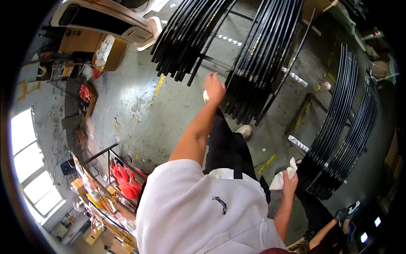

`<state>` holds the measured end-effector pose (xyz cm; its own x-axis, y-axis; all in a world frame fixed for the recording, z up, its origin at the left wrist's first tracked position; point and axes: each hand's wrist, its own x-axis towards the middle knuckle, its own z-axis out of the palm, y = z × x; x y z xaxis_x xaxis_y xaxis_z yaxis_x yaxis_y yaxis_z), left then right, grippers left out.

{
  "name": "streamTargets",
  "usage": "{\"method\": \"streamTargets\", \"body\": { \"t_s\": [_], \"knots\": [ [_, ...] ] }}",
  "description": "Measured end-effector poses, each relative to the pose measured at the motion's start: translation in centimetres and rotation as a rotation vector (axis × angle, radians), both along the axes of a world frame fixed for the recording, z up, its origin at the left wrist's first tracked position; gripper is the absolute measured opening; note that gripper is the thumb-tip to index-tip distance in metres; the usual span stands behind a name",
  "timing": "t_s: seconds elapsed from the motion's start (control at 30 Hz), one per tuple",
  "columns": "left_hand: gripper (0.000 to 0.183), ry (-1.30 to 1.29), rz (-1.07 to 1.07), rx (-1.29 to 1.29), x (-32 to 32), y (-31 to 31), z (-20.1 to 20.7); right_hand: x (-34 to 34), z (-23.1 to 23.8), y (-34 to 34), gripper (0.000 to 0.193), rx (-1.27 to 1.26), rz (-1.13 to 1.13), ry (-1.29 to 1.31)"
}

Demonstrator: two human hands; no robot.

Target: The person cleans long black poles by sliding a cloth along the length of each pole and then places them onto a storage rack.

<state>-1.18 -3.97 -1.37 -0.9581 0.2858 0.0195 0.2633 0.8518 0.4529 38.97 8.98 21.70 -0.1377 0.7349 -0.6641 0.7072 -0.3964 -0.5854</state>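
My left hand [215,87] is stretched out ahead with its fingers loosely bent and apart, and I see nothing in it. It is beside the lower ends of a row of long black rods [253,72]; whether it touches the nearest one I cannot tell. My right hand [289,185], lower and to the right, is closed around a crumpled white cloth [279,180]. A second bunch of black rods [186,42] lies just left of the first, and both rest across a dark metal frame [215,62].
More black rods [338,122] lie on a rack at the right. A person's arm [321,238] shows at the lower right. At the upper left are a beige-and-black machine [101,21] and a cardboard box [115,53]. A cluttered shelf with red coils [127,180] stands at left.
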Motion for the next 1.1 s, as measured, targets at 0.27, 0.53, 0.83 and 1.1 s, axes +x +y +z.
{"method": "streamTargets", "body": {
  "t_s": [0.27, 0.53, 0.83, 1.1],
  "knots": [
    [0.054, -0.103, 0.099, -0.427, -10.0, -10.4, -3.1, -5.6, -1.0, -1.8, 0.04, -0.045, 0.084, -0.016],
    [0.032, -0.397, 0.2, -0.427, -12.0, -10.2, -5.2, -9.0, -0.9, -2.9, 0.04, -0.042, 0.108, -0.029],
    [0.031, -0.346, -0.067, 0.11, -4.0, -11.1, 1.0, -12.4, -0.4, -2.6, 0.05, -0.324, -0.348, 0.452],
    [0.026, -0.444, -0.118, 0.379, 8.9, -8.6, 20.4, -19.2, 1.2, -3.5, 0.049, -0.551, -0.098, 0.854]
  ]
}}
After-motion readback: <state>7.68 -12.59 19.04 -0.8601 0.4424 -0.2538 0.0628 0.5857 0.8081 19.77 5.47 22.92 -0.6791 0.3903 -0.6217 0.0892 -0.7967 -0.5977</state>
